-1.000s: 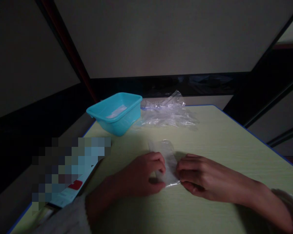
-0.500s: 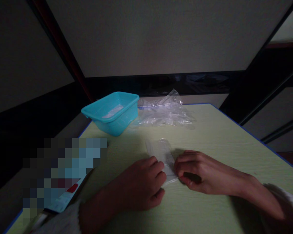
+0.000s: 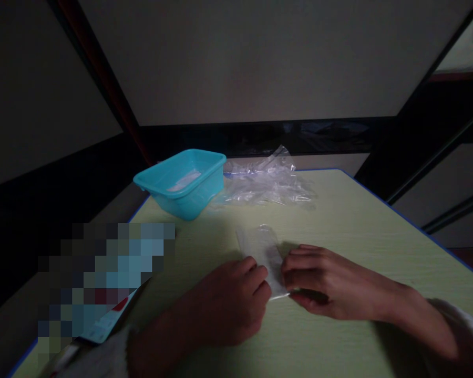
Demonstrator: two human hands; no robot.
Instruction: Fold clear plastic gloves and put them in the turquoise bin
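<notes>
A small clear plastic pouch with something white inside (image 3: pixel 262 249) lies on the pale green table (image 3: pixel 350 220). My left hand (image 3: pixel 228 302) rests knuckles-up with curled fingers on the pouch's near left corner. My right hand (image 3: pixel 323 281) pinches the pouch's near right edge between thumb and fingers. Both hands meet at the near end of the pouch; its far end lies flat and free.
A turquoise plastic tub (image 3: pixel 183 181) holding a white piece stands at the table's far left. A heap of clear plastic bags (image 3: pixel 266 181) lies beside it at the far edge. A card with red and blue print (image 3: pixel 102 323) sits at the left edge.
My left hand has slid a little toward me and lower along the pouch's near end; the right hand keeps its pinch. The view has shifted slightly.
</notes>
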